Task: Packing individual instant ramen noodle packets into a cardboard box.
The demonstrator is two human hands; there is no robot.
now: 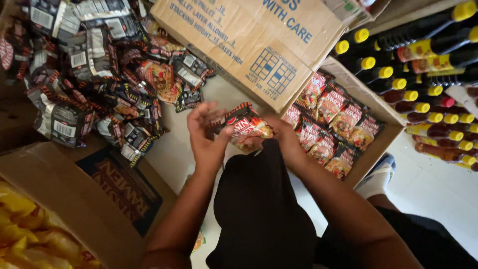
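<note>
With the left hand (pixel 206 137) and right hand (pixel 281 137) both closed on the ends of one red noodle packet (pixel 245 127), held just left of the open carton (pixel 386 132) of matching packets, keep it flat, grip light.

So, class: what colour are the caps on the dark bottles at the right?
Mostly yellow caps on the dark bottles, with one red; shown in the head view.

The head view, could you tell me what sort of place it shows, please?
Probably a shop stockroom: an open carton packed with noodle packets, rows of yellow-capped dark bottles, and a heap of loose packets on the floor. Both hands hold one packet.
</note>
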